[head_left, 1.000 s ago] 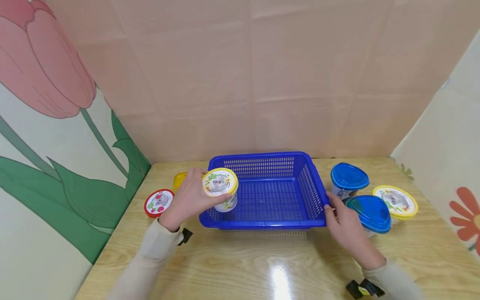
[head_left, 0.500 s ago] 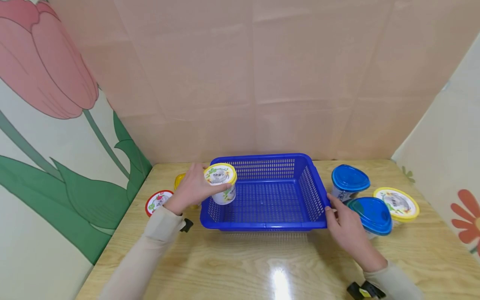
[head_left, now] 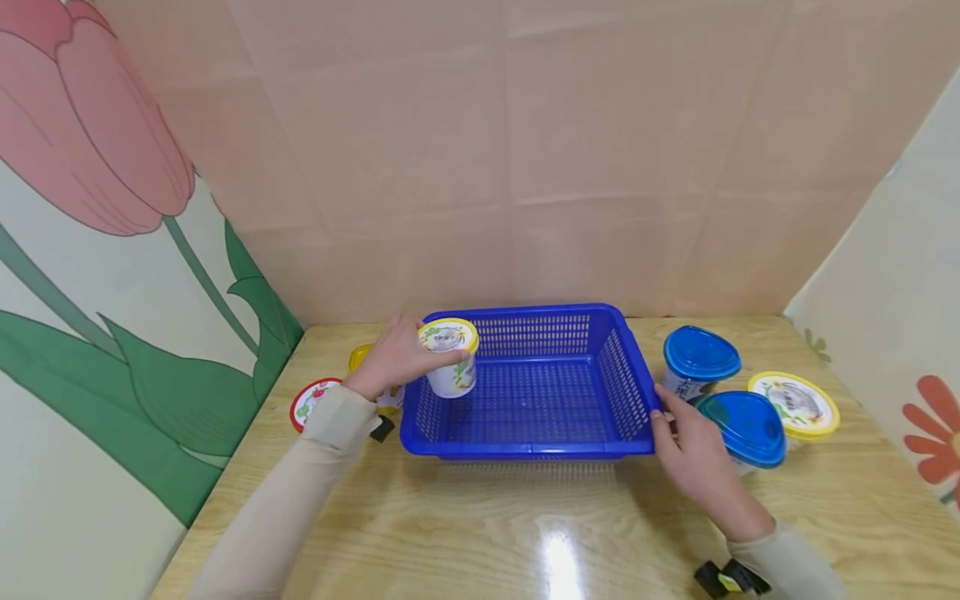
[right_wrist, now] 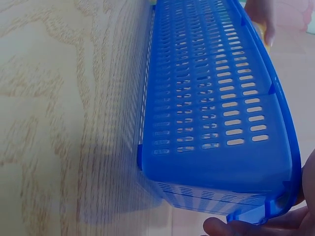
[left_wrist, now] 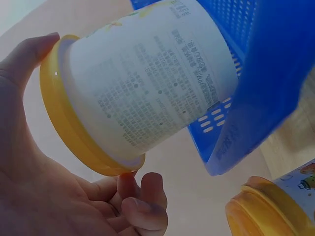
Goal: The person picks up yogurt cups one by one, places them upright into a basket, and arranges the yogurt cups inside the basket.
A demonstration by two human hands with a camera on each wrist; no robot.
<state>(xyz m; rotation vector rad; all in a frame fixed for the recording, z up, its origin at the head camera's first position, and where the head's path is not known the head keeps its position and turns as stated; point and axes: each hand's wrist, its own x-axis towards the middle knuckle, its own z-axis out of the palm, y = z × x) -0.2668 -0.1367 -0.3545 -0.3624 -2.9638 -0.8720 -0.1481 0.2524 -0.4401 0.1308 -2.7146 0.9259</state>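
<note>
My left hand (head_left: 401,357) grips a white paper cup (head_left: 452,377) by its yellow lid, thumb on one side and fingers on the other. The cup hangs upright over the left part of a blue plastic basket (head_left: 525,451). In the left wrist view, printed text covers the side of the cup (left_wrist: 152,78), and its bottom end overlaps the basket wall (left_wrist: 266,98). At the basket's right front corner, my right hand (head_left: 693,454) holds the rim between thumb and fingers. The right wrist view shows the slotted basket side (right_wrist: 211,113) and fingertips curled at its corner.
Left of the basket stand a red-lidded cup (head_left: 309,403) and a yellow-lidded cup (head_left: 358,357), partly behind the left arm. On the right are two blue-lidded cups, one rear (head_left: 699,354) and one front (head_left: 746,427), plus a yellow-lidded cup (head_left: 797,406). A wall rises behind the table.
My left hand has carried the cup slightly right and farther back over the basket. My right hand stays at the basket's corner.
</note>
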